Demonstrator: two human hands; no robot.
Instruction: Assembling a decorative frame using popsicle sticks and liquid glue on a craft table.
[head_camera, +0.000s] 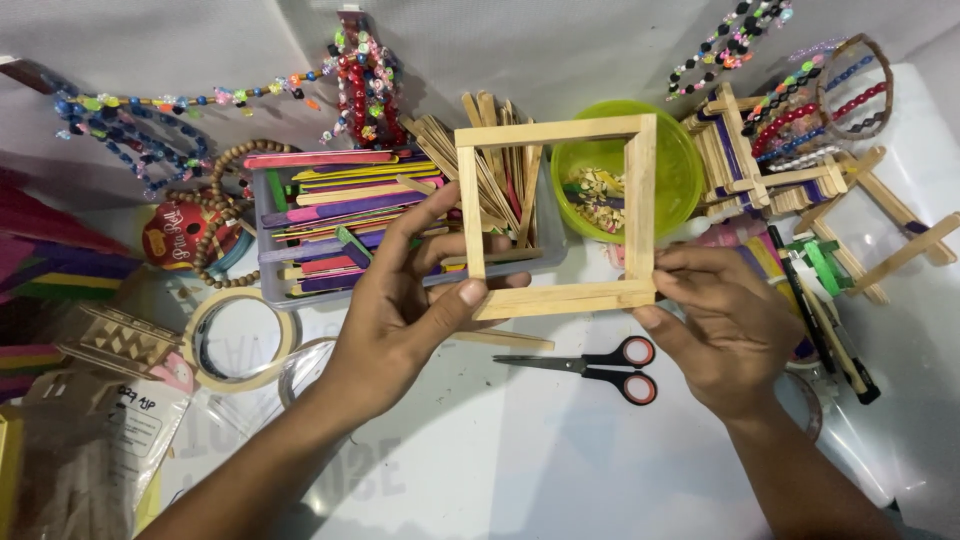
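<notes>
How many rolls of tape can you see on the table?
1. A beige tape roll lies flat on the white table, just left of the left hand holding the wooden stick frame. Others may be hidden under the clutter.

A stick frame (556, 215) is held above the worktop (520, 450) between the left hand (405, 310) and the right hand (715, 325). Behind it, a tray of sticks (340, 215) is set to the left and a bowl (680, 170) to the right. Scissors (590, 365) are laid in front, between the hands. A tape roll (240, 340) is placed left of the left hand, and stick models (790, 170) are ranged far right.
</notes>
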